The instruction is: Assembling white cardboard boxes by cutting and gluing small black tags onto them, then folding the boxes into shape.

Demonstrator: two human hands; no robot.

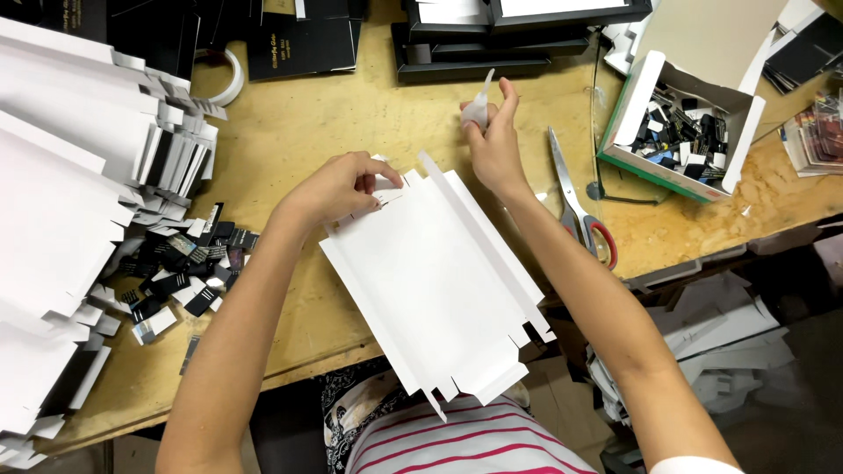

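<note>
I see my left hand (pixel 338 189) pinching the top corner flap of a flat white die-cut card sheet (pixel 435 281), which lies tilted over the edge of the wooden table (pixel 334 114). My right hand (pixel 493 140) holds a small glue bottle (pixel 478 107) upright, just beyond the sheet's top edge. Scissors (pixel 575 206) with red handles lie right of that arm. An open box of small black pieces (pixel 680 132) sits far right. A stack of white sheets (pixel 61 193) fills the left, with loose black tabs (pixel 189 272) beside it.
</note>
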